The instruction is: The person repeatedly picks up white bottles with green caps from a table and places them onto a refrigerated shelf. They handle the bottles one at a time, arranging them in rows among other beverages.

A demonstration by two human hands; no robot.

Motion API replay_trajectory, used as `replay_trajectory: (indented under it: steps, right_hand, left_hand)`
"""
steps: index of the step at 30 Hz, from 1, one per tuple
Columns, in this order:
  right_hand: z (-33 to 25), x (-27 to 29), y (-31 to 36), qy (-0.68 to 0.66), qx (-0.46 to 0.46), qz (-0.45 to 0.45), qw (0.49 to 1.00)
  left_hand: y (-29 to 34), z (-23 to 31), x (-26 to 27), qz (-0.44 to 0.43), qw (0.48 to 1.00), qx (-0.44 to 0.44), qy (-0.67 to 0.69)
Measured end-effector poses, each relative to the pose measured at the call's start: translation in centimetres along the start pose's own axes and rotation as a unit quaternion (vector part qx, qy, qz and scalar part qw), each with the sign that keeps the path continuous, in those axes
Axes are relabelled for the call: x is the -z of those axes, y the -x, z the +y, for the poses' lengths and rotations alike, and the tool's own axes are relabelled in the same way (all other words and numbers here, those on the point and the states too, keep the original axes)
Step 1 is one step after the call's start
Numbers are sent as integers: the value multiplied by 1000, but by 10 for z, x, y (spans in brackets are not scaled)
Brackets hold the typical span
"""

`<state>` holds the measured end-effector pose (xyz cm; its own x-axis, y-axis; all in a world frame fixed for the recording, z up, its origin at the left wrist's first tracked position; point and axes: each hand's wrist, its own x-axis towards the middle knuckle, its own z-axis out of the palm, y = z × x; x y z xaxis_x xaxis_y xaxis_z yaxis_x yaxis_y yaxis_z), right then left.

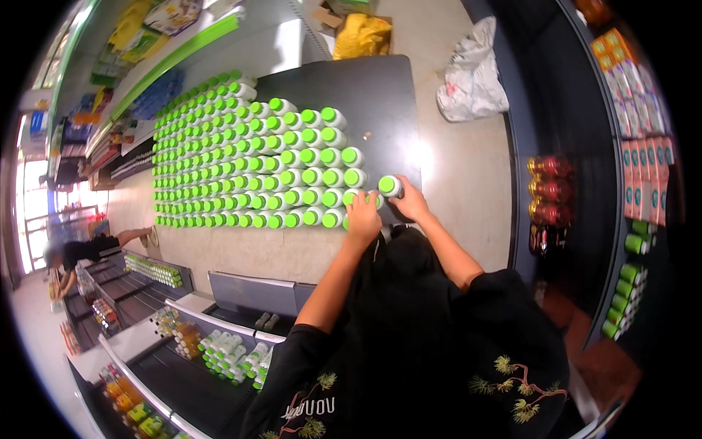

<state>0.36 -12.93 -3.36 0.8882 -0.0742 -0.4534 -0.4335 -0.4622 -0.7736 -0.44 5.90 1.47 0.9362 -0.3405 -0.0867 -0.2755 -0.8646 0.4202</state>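
Many white bottles with bright green caps (281, 161) stand upright in tight rows on a dark grey board (387, 95). My right hand (412, 203) grips one such bottle (390, 186), slightly apart from the rows at their near right corner. Beside it, my left hand (363, 217) has its fingers bent around the top of a bottle at that same corner. The hand covers most of that bottle, and the undersides of the fingers are hidden.
A white plastic bag (474, 77) and a yellow bag (363, 36) lie on the floor beyond the board. Dark shelving with red-drink bottles (552, 190) stands to the right. Lower shelves (219, 355) are at the near left. Another person (80, 252) bends at the far left.
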Motion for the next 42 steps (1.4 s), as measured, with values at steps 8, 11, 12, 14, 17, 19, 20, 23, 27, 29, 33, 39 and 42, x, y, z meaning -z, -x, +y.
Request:
replay_trajectory:
  steps: [8, 11, 12, 14, 17, 19, 20, 23, 27, 29, 33, 39, 42]
  right_hand:
    - [55, -53, -65, -83, 85, -18, 993]
    - [69, -58, -73, -94, 125, -48, 987]
    - [73, -59, -73, -93, 131, -58, 985]
    - [79, -58, -70, -74, 128, -78, 986]
    - [95, -59, -57, -37, 112, -98, 988]
    - [103, -62, -51, -19, 109, -115, 987]
    - [107, -66, -46, -15, 105, -123, 987]
    - [93, -63, -34, -6, 102, -162, 981]
    - [82, -46, -21, -21, 147, -181, 972]
    - [88, -31, -21, -6, 160, -205, 966]
    - [44, 25, 3, 47, 164, -301, 938]
    - [-16, 74, 28, 67, 124, -472, 870]
    - [-47, 69, 30, 74, 81, -510, 853]
  left_hand:
    - [-11, -7, -7, -28, 1000, 8, 2]
    - [-6, -3, -5, -32, 999, 27, -7]
    - [-5, -2, -6, -26, 999, 32, -6]
    - [-5, -4, -10, -20, 999, 40, 3]
    - [-6, -3, -12, -7, 999, 43, 21]
    - [-7, -1, -8, 7, 999, 38, 30]
    - [-7, 2, -4, 16, 998, 35, 39]
    - [-5, 7, -6, 0, 999, 30, 35]
    - [-2, 24, -11, -19, 998, 14, 51]
    - [-2, 35, -6, -30, 997, 7, 72]
    - [1, 48, 5, -27, 990, -4, 142]
    - [8, 63, 40, 1, 963, 16, 269]
    - [13, 53, 63, 39, 937, 50, 344]
